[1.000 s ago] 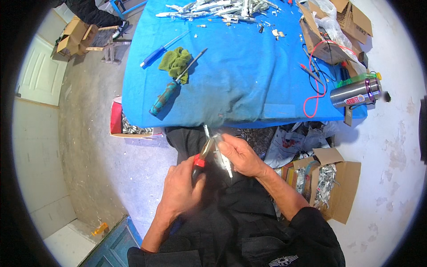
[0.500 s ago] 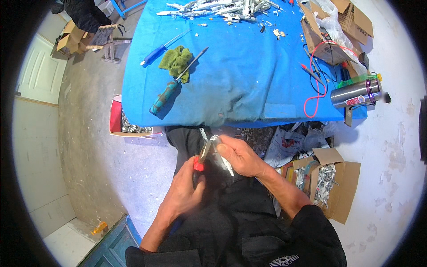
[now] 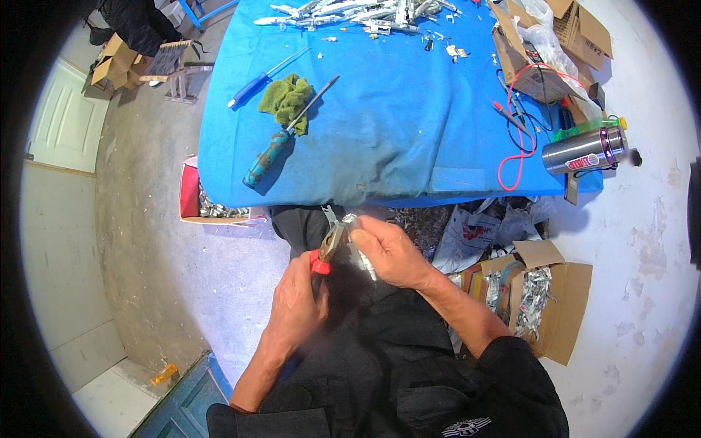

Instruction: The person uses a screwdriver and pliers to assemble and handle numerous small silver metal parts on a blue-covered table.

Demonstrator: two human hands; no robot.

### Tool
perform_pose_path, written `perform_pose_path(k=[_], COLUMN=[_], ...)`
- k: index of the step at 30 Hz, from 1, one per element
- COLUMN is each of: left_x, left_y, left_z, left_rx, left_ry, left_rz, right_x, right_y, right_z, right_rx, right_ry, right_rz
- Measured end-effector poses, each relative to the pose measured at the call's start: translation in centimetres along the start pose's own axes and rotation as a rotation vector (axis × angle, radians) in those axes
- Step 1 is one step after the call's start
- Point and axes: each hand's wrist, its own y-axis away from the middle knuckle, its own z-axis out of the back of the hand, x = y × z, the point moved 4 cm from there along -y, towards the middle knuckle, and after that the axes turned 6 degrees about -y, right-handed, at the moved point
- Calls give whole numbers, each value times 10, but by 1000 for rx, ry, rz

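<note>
Over my lap, my left hand (image 3: 294, 299) is closed round the red handles of a pair of pliers (image 3: 333, 242). The pliers' metal jaws point up and grip a thin silvery metal strip (image 3: 328, 213). Close beside them, my right hand (image 3: 391, 252) pinches a slim white and silver metal part (image 3: 364, 264), whose lower end sticks out below my fingers. The jaws touch or nearly touch this part near its top; I cannot tell whether strip and part are joined.
On the blue-covered table (image 3: 409, 131) lie a teal-handled screwdriver (image 3: 269, 157), a blue screwdriver (image 3: 250, 90), a green cloth (image 3: 286, 101) and a pile of white metal parts (image 3: 365, 14). A steel flask (image 3: 580, 152) and red cable lie right. Boxes of metal pieces (image 3: 534, 296) flank the table.
The pliers have turned a little to the left, and the metal strip in their jaws has tilted left with them. My right hand has barely shifted.
</note>
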Motion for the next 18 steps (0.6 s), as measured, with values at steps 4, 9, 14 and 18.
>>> perform_pose_path(k=[4, 9, 14, 18], left_x=[0, 3, 5, -3], left_y=[-4, -1, 2, 5], left_z=[1, 8, 6, 8], left_rx=[-27, -82, -85, -60], left_ry=[-146, -200, -148, -84], left_rz=[-3, -22, -35, -23], right_x=[2, 0, 7, 8], right_y=[0, 0, 2, 2], right_z=[-4, -14, -19, -13], right_rx=[-86, -113, -155, -86], right_ry=[14, -31, -57, 30], right_rz=[-8, -6, 43, 26])
